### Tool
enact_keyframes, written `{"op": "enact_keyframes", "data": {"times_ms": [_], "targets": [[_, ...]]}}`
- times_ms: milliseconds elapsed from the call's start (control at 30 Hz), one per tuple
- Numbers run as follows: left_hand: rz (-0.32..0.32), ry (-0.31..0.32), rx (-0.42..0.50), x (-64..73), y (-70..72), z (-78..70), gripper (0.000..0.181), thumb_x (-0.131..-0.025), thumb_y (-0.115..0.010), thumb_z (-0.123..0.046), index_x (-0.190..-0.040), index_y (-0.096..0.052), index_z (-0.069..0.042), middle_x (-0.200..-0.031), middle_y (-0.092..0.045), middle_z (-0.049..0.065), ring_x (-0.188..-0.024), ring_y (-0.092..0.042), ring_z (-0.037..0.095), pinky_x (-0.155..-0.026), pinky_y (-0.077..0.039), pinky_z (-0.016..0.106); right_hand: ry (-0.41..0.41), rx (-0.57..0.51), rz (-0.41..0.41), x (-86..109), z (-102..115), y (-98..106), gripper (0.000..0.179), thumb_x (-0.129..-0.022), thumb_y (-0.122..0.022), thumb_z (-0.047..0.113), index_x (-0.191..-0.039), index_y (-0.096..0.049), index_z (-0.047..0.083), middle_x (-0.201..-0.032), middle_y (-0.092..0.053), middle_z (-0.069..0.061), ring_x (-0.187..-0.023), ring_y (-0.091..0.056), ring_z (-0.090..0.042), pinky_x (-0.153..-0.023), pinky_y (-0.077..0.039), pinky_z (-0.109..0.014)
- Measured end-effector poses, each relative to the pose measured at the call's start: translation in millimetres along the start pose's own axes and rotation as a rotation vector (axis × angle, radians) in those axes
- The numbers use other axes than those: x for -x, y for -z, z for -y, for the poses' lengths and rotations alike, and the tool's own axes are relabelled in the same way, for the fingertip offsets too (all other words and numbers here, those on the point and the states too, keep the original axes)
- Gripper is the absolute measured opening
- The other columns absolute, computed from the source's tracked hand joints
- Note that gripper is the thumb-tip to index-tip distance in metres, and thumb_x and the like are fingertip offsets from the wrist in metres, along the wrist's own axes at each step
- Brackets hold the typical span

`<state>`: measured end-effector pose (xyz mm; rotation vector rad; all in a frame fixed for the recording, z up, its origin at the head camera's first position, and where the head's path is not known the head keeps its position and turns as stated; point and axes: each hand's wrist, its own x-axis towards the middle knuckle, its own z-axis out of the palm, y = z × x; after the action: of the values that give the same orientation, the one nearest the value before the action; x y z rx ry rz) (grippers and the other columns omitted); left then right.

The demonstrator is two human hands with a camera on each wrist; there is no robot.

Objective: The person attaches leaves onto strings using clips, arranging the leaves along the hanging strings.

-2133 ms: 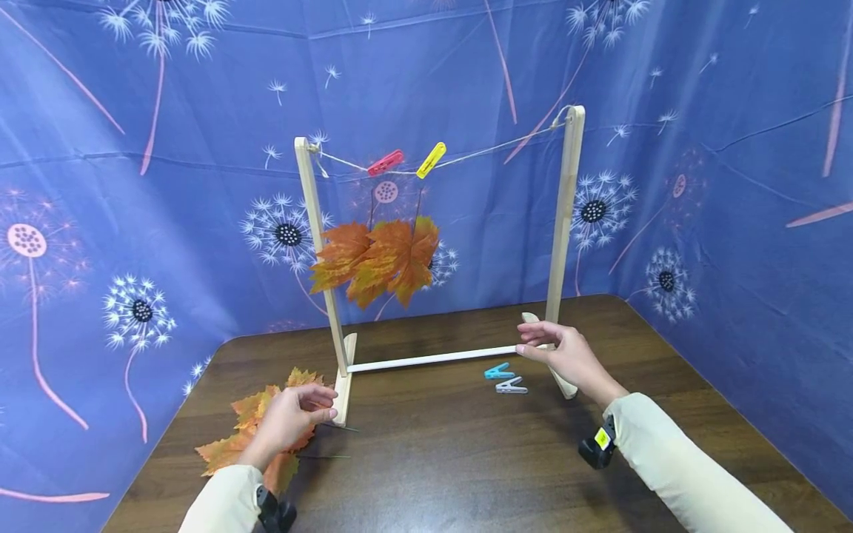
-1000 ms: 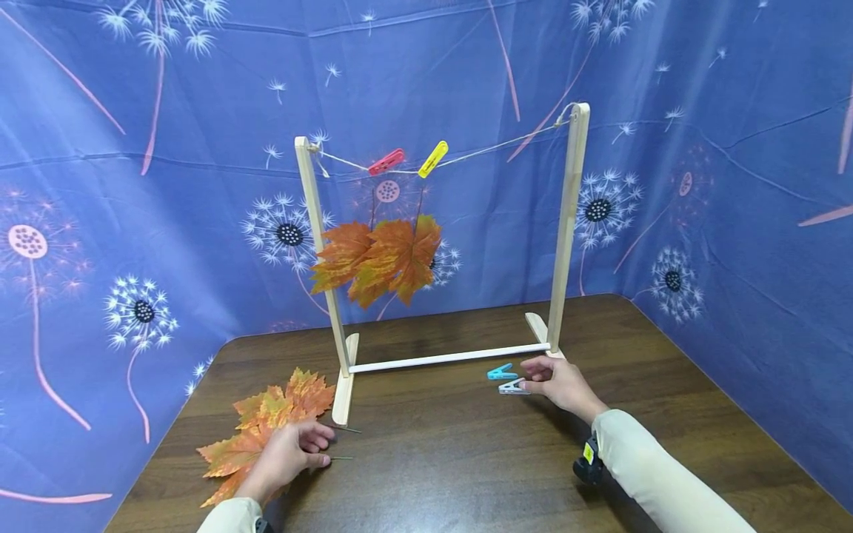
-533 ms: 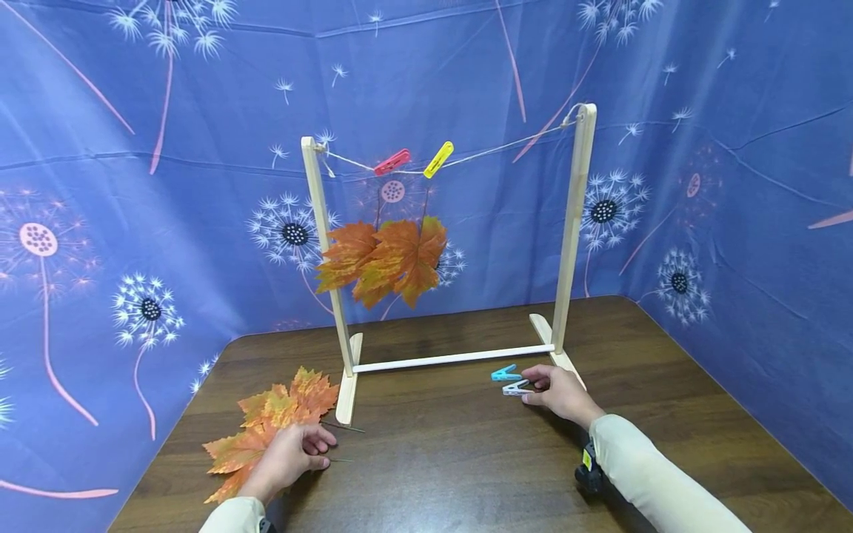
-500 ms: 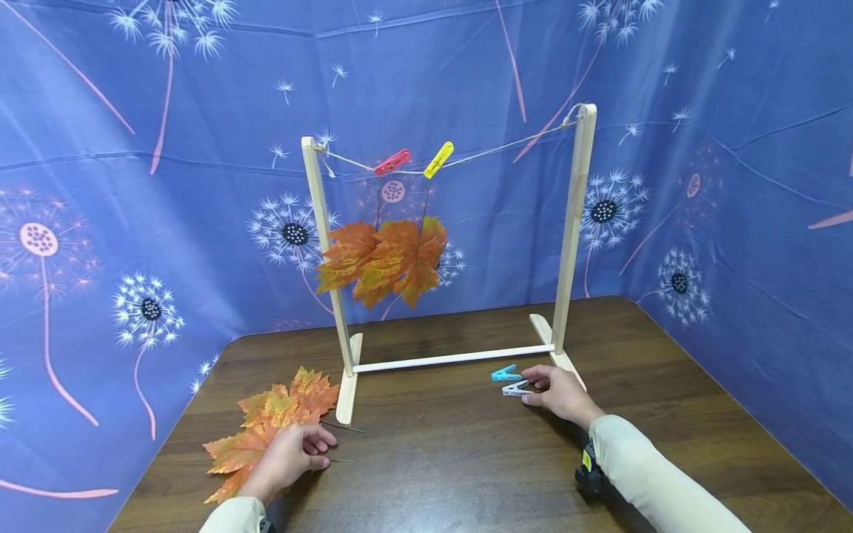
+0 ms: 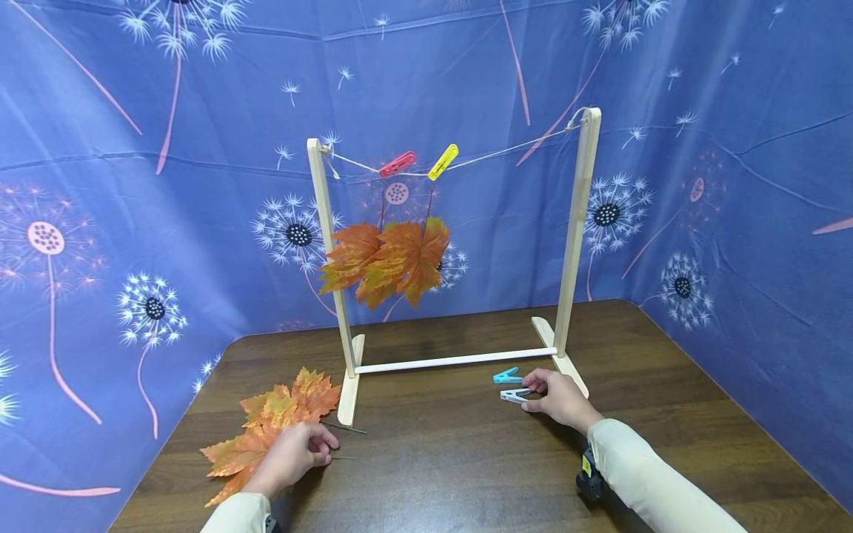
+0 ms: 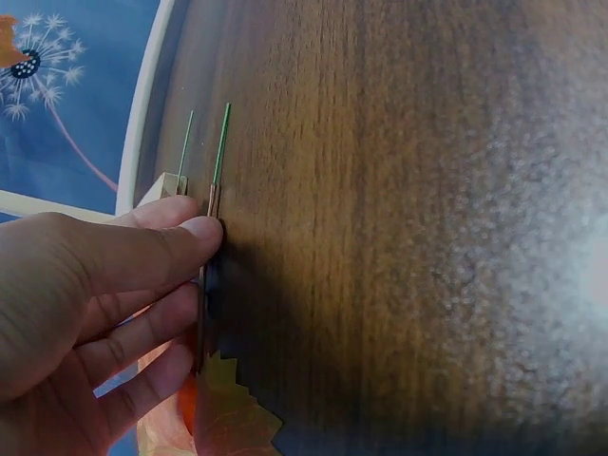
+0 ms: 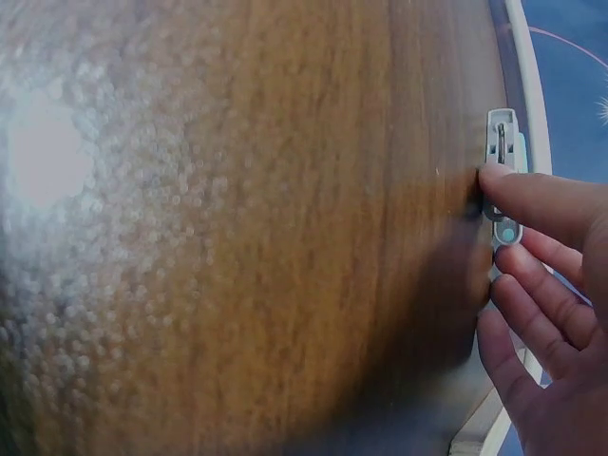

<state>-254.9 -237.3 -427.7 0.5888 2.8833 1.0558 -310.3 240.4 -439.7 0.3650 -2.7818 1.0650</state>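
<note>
Left hand (image 5: 289, 453) is pinching the near maple leaf (image 6: 233, 408) by its stem (image 6: 223, 147), probably sparing the blade; right hand (image 5: 563, 400) is gripping the grey clothespin (image 5: 513, 396), splayed end rightward, presumably for leverage.

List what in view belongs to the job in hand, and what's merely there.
Likely in the job:
grey clothespin, in the right hand's grip
leaf stem, in the left hand's grip
loose leaves
blue clothespin
hanging leaves
red clothespin, yellow clothespin
string, wooden frame

Apparently merely there:
patterned backdrop
table, as support
dark device by the right sleeve
</note>
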Motion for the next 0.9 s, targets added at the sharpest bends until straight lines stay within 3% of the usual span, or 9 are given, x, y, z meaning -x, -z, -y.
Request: {"op": "enact_keyframes", "data": {"times_ms": [300,600,900], "targets": [[0.050,-0.054,-0.093,-4.7,3.0,-3.7,0.018,-0.077,-0.077,0.007,-0.081,-0.074,-0.010,-0.069,-0.063,-0.009,-0.063,-0.053,-0.001,-0.059,-0.044,0.025,0.019,0.024,0.012,1.0,1.5,1.5,0.023,-0.074,-0.088,0.007,-0.091,-0.072,0.007,-0.086,-0.064,-0.002,-0.080,-0.060,-0.017,-0.074,-0.048,-0.035],[0.069,-0.135,-0.128,-11.7,5.4,-7.6,0.022,-0.080,-0.074,0.009,-0.079,-0.072,-0.013,-0.072,-0.065,-0.010,-0.065,-0.054,-0.002,-0.060,-0.046,0.026,-0.021,-0.027,0.035,2.3,7.3,7.2,0.021,-0.081,-0.084,0.010,-0.098,-0.071,0.008,-0.092,-0.070,-0.004,-0.087,-0.065,-0.020,-0.078,-0.050,-0.040],[0.110,-0.152,-0.118,-22.6,11.8,-17.8,0.019,-0.083,-0.071,0.010,-0.082,-0.070,-0.010,-0.072,-0.068,-0.005,-0.065,-0.056,0.001,-0.059,-0.047,0.026,-0.023,-0.165,0.030,0.8,12.8,12.8,0.020,-0.086,-0.080,0.009,-0.101,-0.070,0.003,-0.088,-0.068,-0.001,-0.082,-0.064,-0.016,-0.075,-0.050,-0.031]]}}
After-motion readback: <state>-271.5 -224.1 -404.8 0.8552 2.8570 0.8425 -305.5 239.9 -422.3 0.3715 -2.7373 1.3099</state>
